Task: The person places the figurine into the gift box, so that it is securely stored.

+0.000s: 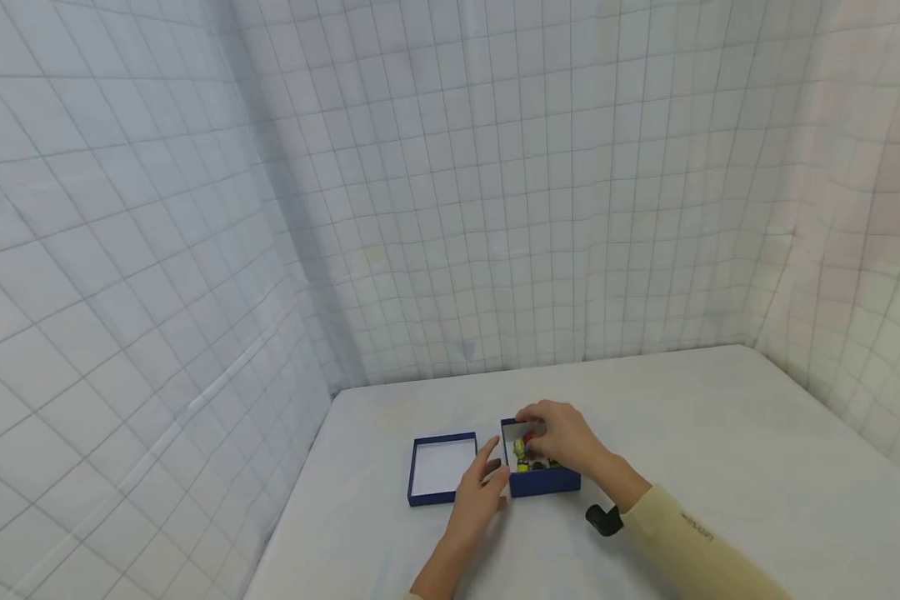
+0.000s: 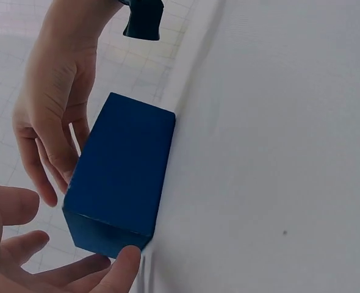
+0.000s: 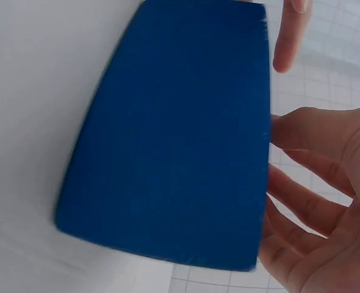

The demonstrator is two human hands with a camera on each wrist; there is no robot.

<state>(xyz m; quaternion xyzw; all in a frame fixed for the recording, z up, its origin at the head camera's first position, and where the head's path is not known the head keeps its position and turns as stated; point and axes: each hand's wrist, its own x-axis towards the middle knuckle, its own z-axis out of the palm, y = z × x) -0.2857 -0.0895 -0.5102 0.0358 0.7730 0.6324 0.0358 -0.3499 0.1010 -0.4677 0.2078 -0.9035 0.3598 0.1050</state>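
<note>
A blue box [image 1: 546, 482] stands on the white table with several small things inside, among them a yellow item [image 1: 520, 449] and a red item [image 1: 528, 436]; their kinds are too small to tell. My right hand [image 1: 562, 435] reaches over the box from the right, its thumb and fingers dipping inside. The box wall [image 3: 168, 140] hides the fingertips in the right wrist view, so whether they pinch anything cannot be told. Close by the box's left side is my left hand [image 1: 477, 493], fingers spread and holding nothing; fingertips [image 2: 129, 256] lie at the box's lower corner.
Left of the box lies a shallow blue-rimmed tray or lid [image 1: 432, 499] with a white inside. A black wrist camera [image 1: 604, 520] sits under my right wrist. White gridded cloth walls [image 1: 450, 208] rise behind the table and on both sides.
</note>
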